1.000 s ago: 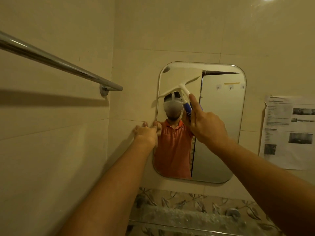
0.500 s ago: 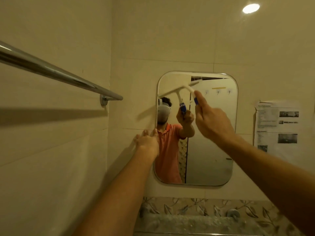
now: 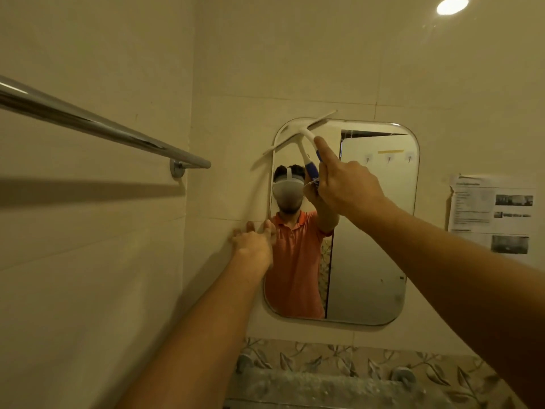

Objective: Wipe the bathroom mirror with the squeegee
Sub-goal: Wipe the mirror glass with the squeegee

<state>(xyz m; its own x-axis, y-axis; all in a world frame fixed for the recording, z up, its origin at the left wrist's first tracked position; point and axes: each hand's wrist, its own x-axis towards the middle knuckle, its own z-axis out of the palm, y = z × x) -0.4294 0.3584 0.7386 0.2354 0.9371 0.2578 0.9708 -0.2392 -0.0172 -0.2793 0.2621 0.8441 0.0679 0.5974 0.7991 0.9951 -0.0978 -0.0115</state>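
The white T-shaped plastic squeegee (image 3: 298,134), with its blue-and-white handle, is held against the top left corner of the rounded rectangular frameless mirror (image 3: 371,237). Its blade is tilted: the right end is raised above the mirror's upper edge, and the left end is lowered past the left edge over the wall. The handle is gripped by the right hand (image 3: 346,184), with the fingers curled round the blue part and the index finger (image 3: 323,147) laid straight along the handle toward the blade. The left hand (image 3: 255,242) is laid flat on the beige wall tile (image 3: 224,137) just beside the mirror's left edge, its fingers straight and nothing held; whether the fingertips touch the glass cannot be told. An orange shirt, the raised arm and a pale door are reflected in the glass.

A chrome towel rail (image 3: 103,125) is fixed to the left wall. A printed paper sheet (image 3: 492,214) is stuck to the wall right of the mirror. Below the mirror, a leaf-patterned tile border (image 3: 324,357) and a frosted shelf (image 3: 324,385) are seen. A round ceiling light (image 3: 452,5) is lit at the upper right.
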